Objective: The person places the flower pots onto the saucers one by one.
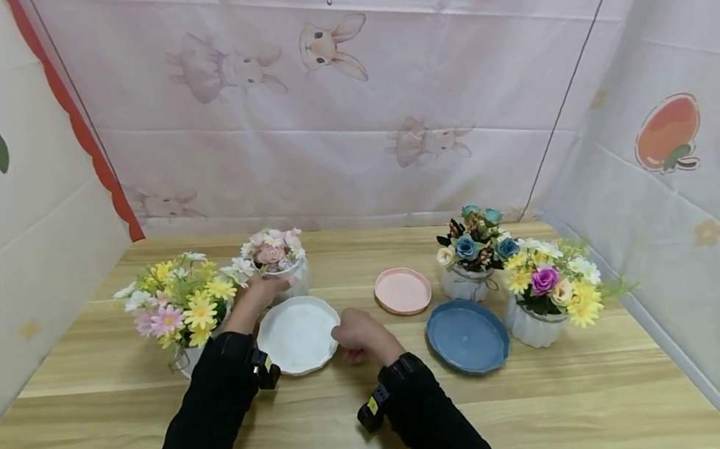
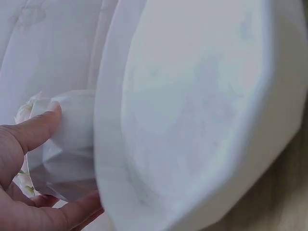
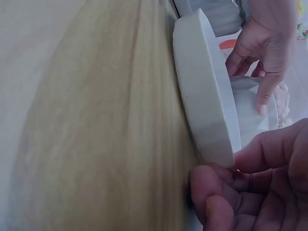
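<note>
My left hand (image 1: pixel 264 292) grips a small white faceted flower pot (image 1: pixel 300 279) holding pink and white artificial flowers (image 1: pixel 273 249). In the left wrist view, the thumb lies along the side of the pot (image 2: pixel 74 144), with the other fingers below. In front of that pot, a white scalloped plate (image 1: pixel 298 335) lies on the table. My right hand (image 1: pixel 364 335) pinches its right rim between thumb and curled fingers; the right wrist view shows this pinch on the plate (image 3: pixel 204 86) close up.
Left of the left wrist stands a pot of yellow and pink flowers (image 1: pixel 185 303). To the right are a pink plate (image 1: pixel 403 291), a blue plate (image 1: pixel 468 336), a pot with blue roses (image 1: pixel 469 282) and another with yellow flowers (image 1: pixel 537 319). Printed cloth walls enclose the wooden table (image 1: pixel 331 435).
</note>
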`<state>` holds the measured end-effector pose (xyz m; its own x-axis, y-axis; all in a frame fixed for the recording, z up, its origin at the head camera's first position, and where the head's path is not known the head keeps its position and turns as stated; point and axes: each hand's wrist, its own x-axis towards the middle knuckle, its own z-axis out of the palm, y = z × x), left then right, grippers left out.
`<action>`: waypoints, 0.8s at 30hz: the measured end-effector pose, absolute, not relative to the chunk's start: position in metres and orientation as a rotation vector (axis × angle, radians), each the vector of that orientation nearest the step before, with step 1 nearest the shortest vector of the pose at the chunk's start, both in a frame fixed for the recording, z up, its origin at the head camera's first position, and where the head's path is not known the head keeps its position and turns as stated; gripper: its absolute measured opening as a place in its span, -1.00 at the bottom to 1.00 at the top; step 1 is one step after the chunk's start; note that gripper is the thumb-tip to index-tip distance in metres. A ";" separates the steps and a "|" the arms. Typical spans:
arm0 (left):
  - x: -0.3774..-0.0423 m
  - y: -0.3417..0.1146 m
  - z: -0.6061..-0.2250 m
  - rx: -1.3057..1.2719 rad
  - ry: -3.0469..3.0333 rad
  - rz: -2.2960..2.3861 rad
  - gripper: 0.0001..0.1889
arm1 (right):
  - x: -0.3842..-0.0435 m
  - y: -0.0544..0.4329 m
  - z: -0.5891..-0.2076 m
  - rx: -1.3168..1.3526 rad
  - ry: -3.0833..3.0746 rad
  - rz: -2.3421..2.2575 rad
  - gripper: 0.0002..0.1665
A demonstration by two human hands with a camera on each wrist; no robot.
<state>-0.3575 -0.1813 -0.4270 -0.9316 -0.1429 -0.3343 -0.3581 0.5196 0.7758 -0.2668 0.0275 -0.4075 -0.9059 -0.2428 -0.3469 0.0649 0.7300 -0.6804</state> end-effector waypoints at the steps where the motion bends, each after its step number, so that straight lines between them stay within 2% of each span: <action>1: -0.362 -0.181 -0.431 -0.442 2.530 1.368 0.19 | -0.267 0.028 -0.408 -0.125 2.509 -1.020 -0.69; 3: -0.357 -0.178 -0.423 -0.470 2.537 1.360 0.09 | -0.267 0.028 -0.409 -0.097 2.489 -1.050 -0.69; 5: -0.363 -0.180 -0.430 -0.456 2.539 1.376 0.14 | -0.267 0.029 -0.410 -0.075 2.468 -1.080 -0.68; 9: -0.404 -0.197 -0.479 -0.445 2.527 1.460 0.24 | -0.268 0.032 -0.413 -0.047 2.410 -1.127 -0.68; 12: -0.419 -0.207 -0.500 -0.432 2.522 1.506 0.22 | -0.270 0.033 -0.413 -0.052 2.374 -1.138 -0.71; 14: -0.403 -0.200 -0.483 -0.427 2.515 1.532 0.19 | -0.271 0.033 -0.413 -0.052 2.359 -1.141 -0.72; 19: -0.342 -0.166 -0.412 -0.407 2.470 1.636 0.09 | -0.272 0.035 -0.413 -0.032 2.343 -1.149 -0.73; 24: -0.322 -0.157 -0.392 -0.470 2.515 1.645 0.07 | -0.271 0.034 -0.412 -0.027 2.324 -1.170 -0.75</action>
<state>-0.3217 -0.1574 -0.3921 -0.9474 -0.2007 -0.2493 -0.3089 0.3690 0.8766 -0.2711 0.0344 -0.4120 -0.8576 -0.2481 -0.4505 0.2141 0.6242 -0.7513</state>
